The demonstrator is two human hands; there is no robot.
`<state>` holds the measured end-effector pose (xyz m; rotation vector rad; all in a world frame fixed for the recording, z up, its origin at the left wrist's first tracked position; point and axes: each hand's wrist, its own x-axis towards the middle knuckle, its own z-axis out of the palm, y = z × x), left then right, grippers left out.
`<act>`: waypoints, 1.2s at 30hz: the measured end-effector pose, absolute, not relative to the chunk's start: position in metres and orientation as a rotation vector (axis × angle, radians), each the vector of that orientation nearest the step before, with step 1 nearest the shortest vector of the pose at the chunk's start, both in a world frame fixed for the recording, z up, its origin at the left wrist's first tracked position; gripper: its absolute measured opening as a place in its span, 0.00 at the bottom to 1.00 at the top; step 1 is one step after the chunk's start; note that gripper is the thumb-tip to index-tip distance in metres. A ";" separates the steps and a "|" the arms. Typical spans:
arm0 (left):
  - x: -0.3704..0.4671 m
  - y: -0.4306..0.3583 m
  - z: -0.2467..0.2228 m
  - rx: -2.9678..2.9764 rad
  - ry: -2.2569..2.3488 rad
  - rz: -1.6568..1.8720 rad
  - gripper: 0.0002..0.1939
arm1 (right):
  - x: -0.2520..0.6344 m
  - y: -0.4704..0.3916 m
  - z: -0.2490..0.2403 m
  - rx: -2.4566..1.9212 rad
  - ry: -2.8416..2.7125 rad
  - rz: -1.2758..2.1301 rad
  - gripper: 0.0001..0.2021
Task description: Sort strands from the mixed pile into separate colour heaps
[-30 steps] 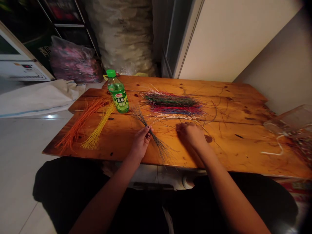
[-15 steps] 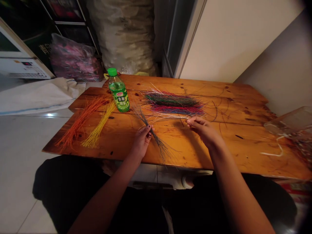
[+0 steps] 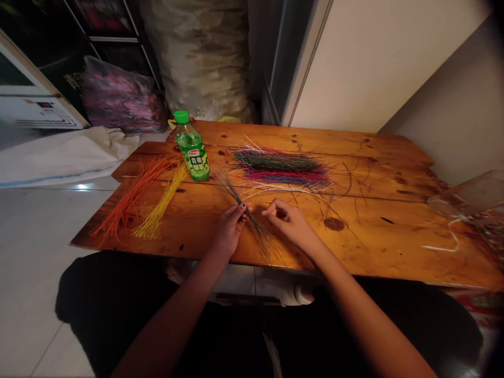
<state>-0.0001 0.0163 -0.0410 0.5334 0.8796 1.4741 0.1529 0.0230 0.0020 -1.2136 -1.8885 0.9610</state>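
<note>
Near the table's front edge, my left hand (image 3: 231,224) pinches a bundle of thin dark grey strands (image 3: 258,231) around its middle, and the ends fan out on both sides. Just right of the bundle, my right hand (image 3: 289,223) has thumb and forefinger pressed together; whatever is between them is too fine to make out. Behind my hands lie loose white strands (image 3: 283,187). Farther back sits a pile of green strands (image 3: 279,161) with red, pink and blue ones around it.
On the left of the wooden table (image 3: 394,226) are orange strands (image 3: 134,197), yellow strands (image 3: 163,205) and an upright green-capped drink bottle (image 3: 192,149). A clear plastic container (image 3: 460,197) stands at the right edge. Stray strands are scattered at right.
My right hand has moved left and toward me, from the white strands to beside the grey bundle. My left hand has kept its hold in nearly the same place.
</note>
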 end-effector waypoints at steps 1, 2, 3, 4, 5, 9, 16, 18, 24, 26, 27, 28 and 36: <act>0.000 0.016 -0.040 0.540 0.870 1.474 0.04 | 0.153 0.022 0.003 -1.200 -1.918 0.963 0.09; 0.001 0.016 -0.039 0.542 0.863 1.473 0.04 | 0.154 0.022 0.004 -1.185 -1.943 0.968 0.09; 0.001 0.016 -0.038 0.541 0.863 1.472 0.03 | 0.154 0.021 0.004 -1.175 -1.962 0.968 0.09; 0.001 0.016 -0.037 0.537 0.869 1.470 0.03 | 0.155 0.021 0.005 -1.169 -1.978 0.963 0.09; 0.001 0.016 -0.037 0.532 0.876 1.466 0.03 | 0.155 0.021 0.006 -1.167 -1.993 0.957 0.09; 0.002 0.016 -0.036 0.527 0.879 1.469 0.02 | 0.158 0.020 0.008 -1.158 -2.044 0.963 0.07; 0.001 0.017 -0.038 0.536 0.844 1.474 0.02 | 0.162 0.017 0.015 -1.160 -2.076 0.968 0.06; 0.001 0.017 -0.040 0.564 0.842 1.474 0.03 | 0.163 0.016 0.018 -1.157 -2.077 0.960 0.06; 0.000 0.017 -0.042 0.569 0.846 1.471 0.03 | 0.163 0.014 0.021 -1.155 -2.099 1.005 0.05; 0.000 0.017 -0.041 0.551 0.846 1.481 0.03 | 0.163 0.013 0.021 -1.152 -2.115 1.044 0.05; 0.001 0.017 -0.041 0.544 0.844 1.484 0.02 | 0.162 0.013 0.021 -1.153 -2.122 1.060 0.06; 0.001 0.017 -0.041 0.535 0.841 1.485 0.02 | 0.162 0.013 0.020 -1.156 -2.129 1.073 0.06; 0.002 0.016 -0.037 0.494 0.862 1.489 0.01 | 0.162 0.015 0.015 -1.118 -2.165 1.117 0.07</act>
